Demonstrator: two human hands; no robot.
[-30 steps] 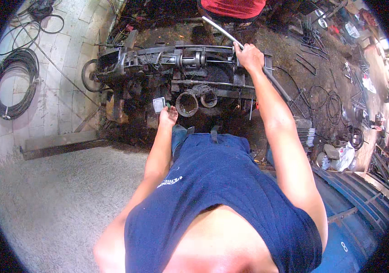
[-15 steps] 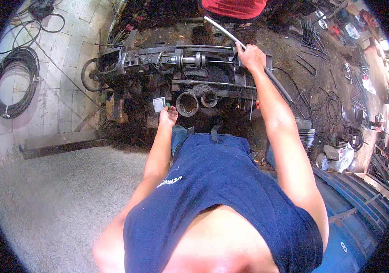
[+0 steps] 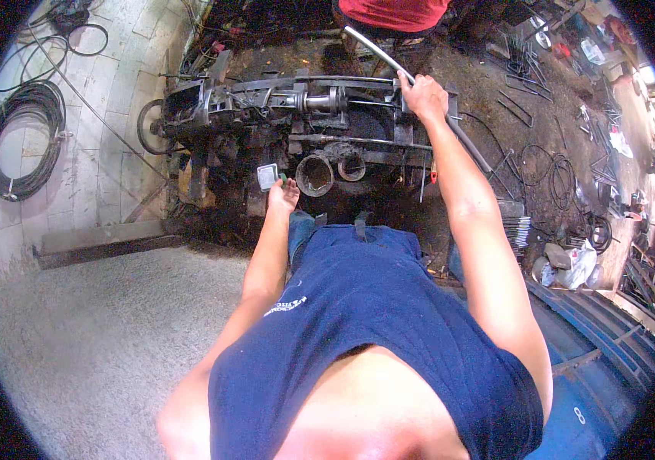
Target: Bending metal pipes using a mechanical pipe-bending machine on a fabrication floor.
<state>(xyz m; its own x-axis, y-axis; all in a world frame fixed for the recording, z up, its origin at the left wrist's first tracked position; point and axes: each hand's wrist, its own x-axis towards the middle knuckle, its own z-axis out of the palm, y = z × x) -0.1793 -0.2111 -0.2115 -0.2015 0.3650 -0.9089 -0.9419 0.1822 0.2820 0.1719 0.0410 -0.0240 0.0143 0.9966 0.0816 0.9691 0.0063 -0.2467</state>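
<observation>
A long grey metal pipe [image 3: 379, 53] slants across the right end of a dark, greasy machine [image 3: 243, 103]. My right hand [image 3: 425, 98] is closed around it, with the pipe's bright end pointing away to the far left of the hand. At the near side of the machine, my left hand [image 3: 284, 195] has its fingers partly spread and slightly curled. Its fingertips are beside a small pale square box [image 3: 267, 177] with a green part on its side, perhaps a switch. Two round open metal tubes [image 3: 315, 175] face me just right of that hand.
A person in a red shirt [image 3: 395, 14] is just beyond the machine. Black hose coils [image 3: 24, 138] lie on the pale tiled surface at left. Bent rods [image 3: 516, 110] and cables are scattered on the dark floor at right. A blue metal panel [image 3: 588, 383] is at near right.
</observation>
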